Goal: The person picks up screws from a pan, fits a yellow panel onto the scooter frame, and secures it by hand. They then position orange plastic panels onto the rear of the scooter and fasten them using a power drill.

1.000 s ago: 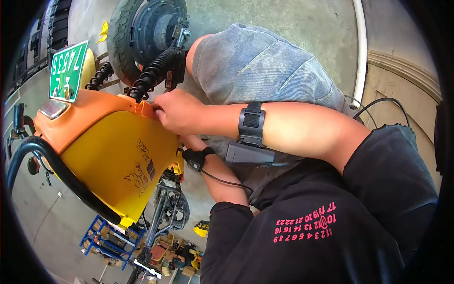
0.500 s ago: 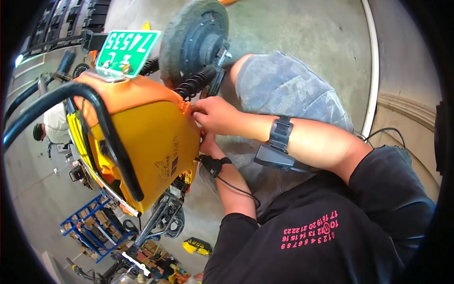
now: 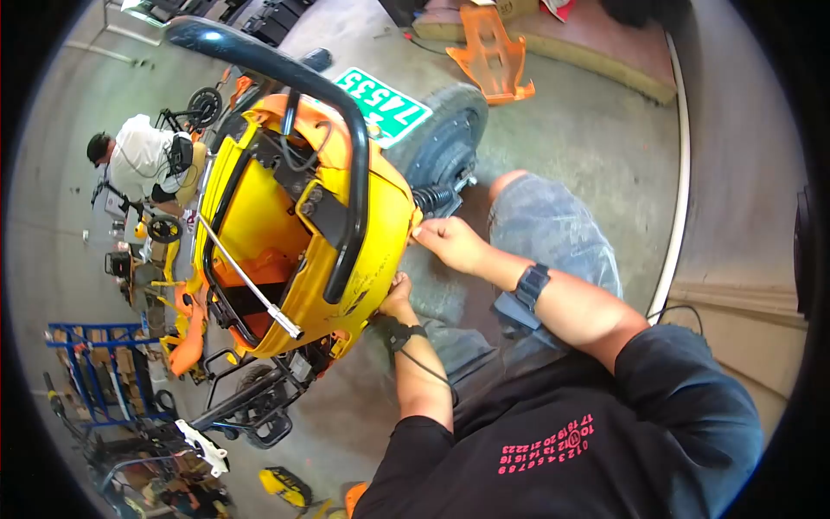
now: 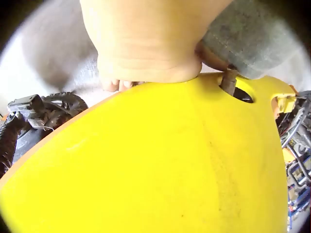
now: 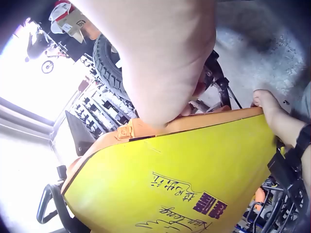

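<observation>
A yellow side panel (image 5: 160, 170) with printed lettering covers the rear body of a scooter, joined along its edge by an orange trim panel (image 5: 209, 119). In the head view my right hand (image 3: 450, 245) pinches the edge beside the shock absorber (image 3: 432, 199); its fingertips are largely hidden in the right wrist view. My left hand (image 3: 399, 297) grips the yellow panel's edge nearer the front, fingers curled behind it in the left wrist view. Close to that hand is a slot (image 4: 243, 94) in the panel. A green number plate (image 3: 380, 105) sits above the rear wheel (image 3: 445, 134).
A black grab rail (image 3: 357, 199) arches over the scooter's open top, with a silver rod (image 3: 246, 275) across it. An orange plastic part (image 3: 488, 56) lies on the floor. Another person (image 3: 147, 156) is beyond. A blue rack (image 3: 99, 363) and a yellow-black part (image 3: 285, 487) are at lower left.
The head view has swung round, bringing the scooter's open top and the orange floor part into sight. My left hand, hidden earlier, now shows; both hands stay at the panel edge.
</observation>
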Demonstrator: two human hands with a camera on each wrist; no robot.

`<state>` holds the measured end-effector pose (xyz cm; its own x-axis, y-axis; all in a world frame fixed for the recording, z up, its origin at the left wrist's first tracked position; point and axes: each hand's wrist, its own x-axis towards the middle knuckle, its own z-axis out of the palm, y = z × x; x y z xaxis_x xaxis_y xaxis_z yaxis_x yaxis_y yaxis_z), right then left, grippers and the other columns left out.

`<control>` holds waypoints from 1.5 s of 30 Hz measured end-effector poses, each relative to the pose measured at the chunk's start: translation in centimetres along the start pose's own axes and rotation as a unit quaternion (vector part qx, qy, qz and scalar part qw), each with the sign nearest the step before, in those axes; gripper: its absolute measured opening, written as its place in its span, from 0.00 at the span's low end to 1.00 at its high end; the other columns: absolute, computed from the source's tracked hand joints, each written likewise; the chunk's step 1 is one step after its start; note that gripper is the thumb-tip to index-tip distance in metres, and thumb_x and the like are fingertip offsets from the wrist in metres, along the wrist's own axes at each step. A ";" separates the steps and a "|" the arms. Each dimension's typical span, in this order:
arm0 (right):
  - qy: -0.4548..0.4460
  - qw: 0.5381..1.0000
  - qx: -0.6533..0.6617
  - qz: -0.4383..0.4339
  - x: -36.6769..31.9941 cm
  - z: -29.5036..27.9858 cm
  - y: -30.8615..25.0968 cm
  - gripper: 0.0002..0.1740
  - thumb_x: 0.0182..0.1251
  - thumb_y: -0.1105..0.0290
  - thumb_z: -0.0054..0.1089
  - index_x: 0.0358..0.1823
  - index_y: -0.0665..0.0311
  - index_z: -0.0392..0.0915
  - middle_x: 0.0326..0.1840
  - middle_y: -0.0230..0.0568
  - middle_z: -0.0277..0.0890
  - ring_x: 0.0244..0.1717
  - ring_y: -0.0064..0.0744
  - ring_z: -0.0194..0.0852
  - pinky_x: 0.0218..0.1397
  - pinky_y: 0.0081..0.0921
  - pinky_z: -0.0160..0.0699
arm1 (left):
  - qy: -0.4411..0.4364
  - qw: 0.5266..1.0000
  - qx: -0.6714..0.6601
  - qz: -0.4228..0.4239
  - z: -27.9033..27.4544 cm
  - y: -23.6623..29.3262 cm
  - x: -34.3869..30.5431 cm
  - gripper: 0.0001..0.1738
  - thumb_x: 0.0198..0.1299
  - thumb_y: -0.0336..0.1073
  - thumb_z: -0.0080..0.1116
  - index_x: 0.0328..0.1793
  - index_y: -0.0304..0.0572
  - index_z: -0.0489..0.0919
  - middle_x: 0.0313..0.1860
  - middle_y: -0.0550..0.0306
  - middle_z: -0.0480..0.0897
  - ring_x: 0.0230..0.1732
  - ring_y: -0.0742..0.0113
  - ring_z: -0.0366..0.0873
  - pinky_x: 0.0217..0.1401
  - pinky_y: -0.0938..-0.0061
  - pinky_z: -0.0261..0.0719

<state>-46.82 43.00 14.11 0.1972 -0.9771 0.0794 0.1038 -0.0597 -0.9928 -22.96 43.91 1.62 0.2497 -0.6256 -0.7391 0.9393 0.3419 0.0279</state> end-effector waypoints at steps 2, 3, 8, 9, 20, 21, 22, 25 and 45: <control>0.004 0.999 -0.027 0.035 -0.5 0.0 -1.6 0.18 0.74 0.60 0.53 0.42 0.70 0.81 0.29 0.43 0.80 0.31 0.24 0.76 0.37 0.28 0.75 | -0.035 0.999 0.007 0.004 0.6 -0.8 0.1 0.17 0.61 0.48 0.43 0.21 0.53 0.65 0.15 0.66 0.55 0.16 0.70 0.49 0.25 0.68 0.48; 0.003 0.997 -0.036 0.069 -0.9 -0.3 -2.9 0.18 0.75 0.59 0.52 0.43 0.70 0.81 0.31 0.41 0.81 0.30 0.24 0.76 0.35 0.26 0.75 | -0.026 1.000 0.001 0.014 0.8 -0.9 -0.1 0.20 0.61 0.53 0.41 0.20 0.54 0.65 0.14 0.66 0.55 0.15 0.70 0.49 0.25 0.68 0.48; 0.070 0.987 0.137 0.053 -1.2 -1.4 -5.4 0.15 0.77 0.61 0.51 0.49 0.68 0.76 0.33 0.31 0.77 0.26 0.18 0.71 0.29 0.19 0.73 | -0.051 0.998 -0.021 0.021 0.6 -1.4 -1.0 0.30 0.60 0.68 0.34 0.20 0.54 0.67 0.14 0.66 0.60 0.13 0.69 0.50 0.23 0.68 0.50; 0.063 0.987 0.136 0.050 -1.0 -1.6 -5.3 0.14 0.77 0.62 0.51 0.49 0.68 0.75 0.32 0.31 0.75 0.25 0.19 0.71 0.28 0.19 0.72 | -0.086 0.996 -0.017 0.015 -0.1 -1.2 -0.4 0.30 0.61 0.67 0.35 0.23 0.53 0.71 0.15 0.66 0.64 0.13 0.69 0.53 0.21 0.68 0.53; -0.001 0.976 0.187 0.108 0.1 -1.7 -4.3 0.09 0.74 0.59 0.56 0.42 0.55 0.73 0.18 0.22 0.61 0.16 0.16 0.54 0.20 0.16 0.51 | -0.176 0.984 0.023 -0.009 -0.2 -1.0 -2.4 0.25 0.66 0.60 0.38 0.35 0.53 0.78 0.24 0.64 0.77 0.16 0.68 0.65 0.21 0.69 0.61; -0.007 0.978 0.183 0.104 0.5 -2.1 -4.5 0.09 0.74 0.59 0.56 0.42 0.55 0.73 0.18 0.22 0.61 0.16 0.16 0.54 0.20 0.16 0.51 | -0.159 0.987 0.028 0.005 0.5 -1.5 -3.2 0.26 0.69 0.60 0.36 0.40 0.54 0.81 0.30 0.65 0.85 0.17 0.69 0.70 0.19 0.71 0.64; -0.013 0.982 0.142 0.122 0.8 -2.5 -5.1 0.08 0.74 0.60 0.56 0.42 0.56 0.73 0.18 0.21 0.61 0.16 0.15 0.53 0.20 0.16 0.50 | -0.198 0.980 0.026 -0.003 0.3 -1.3 -2.5 0.25 0.68 0.59 0.36 0.38 0.54 0.81 0.26 0.65 0.82 0.15 0.71 0.66 0.18 0.72 0.63; -0.023 0.992 0.059 0.108 1.0 -2.9 -7.2 0.08 0.71 0.66 0.60 0.45 0.62 0.76 0.26 0.18 0.68 0.22 0.09 0.57 0.23 0.11 0.55 | -0.314 0.949 0.007 -0.025 -1.2 -0.9 -1.0 0.23 0.68 0.58 0.38 0.31 0.55 0.77 0.18 0.66 0.75 0.10 0.73 0.57 0.15 0.73 0.58; -0.149 0.985 -0.067 0.060 3.7 -4.8 -6.4 0.07 0.70 0.71 0.62 0.42 0.68 0.78 0.35 0.25 0.76 0.36 0.16 0.69 0.43 0.16 0.70 | -0.180 0.983 -0.045 -0.010 -0.6 -1.6 -0.8 0.25 0.67 0.59 0.37 0.26 0.54 0.74 0.12 0.66 0.67 0.08 0.69 0.54 0.18 0.71 0.55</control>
<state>-51.46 38.80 20.34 0.4798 -0.8766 -0.0365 -0.0629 0.0072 -0.9980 -24.79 44.30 1.77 0.3138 -0.8346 -0.4527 0.9244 0.3775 -0.0551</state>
